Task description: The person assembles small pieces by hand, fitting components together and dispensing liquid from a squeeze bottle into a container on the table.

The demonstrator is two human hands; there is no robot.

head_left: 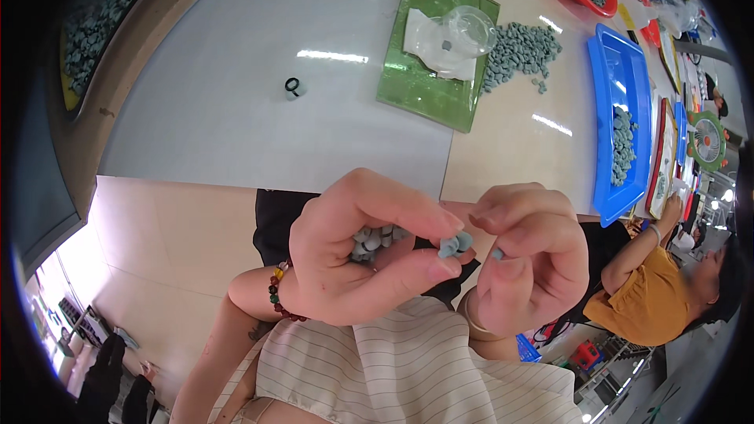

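Observation:
My left hand (334,263) is closed in front of my body, near the table's front edge. Its thumb and forefinger pinch a small rounded grey-green piece (453,245). In the curl of that palm lie several more small grey pieces (371,243), partly hidden by the fingers. Close by on the right, my right hand (542,255) is closed too. Between its thumb and fingertips shows a tiny grey-green piece (498,254), mostly covered. The two hands are a small gap apart.
A green board (428,106) bears a white cloth (424,39) and a clear round dish (471,27). Beside it spreads a pile of grey-green pieces (522,51). A blue tray (603,118) and red basin (609,1) stand right; a black ring-shaped item (292,86) left. Another person (648,290) sits right.

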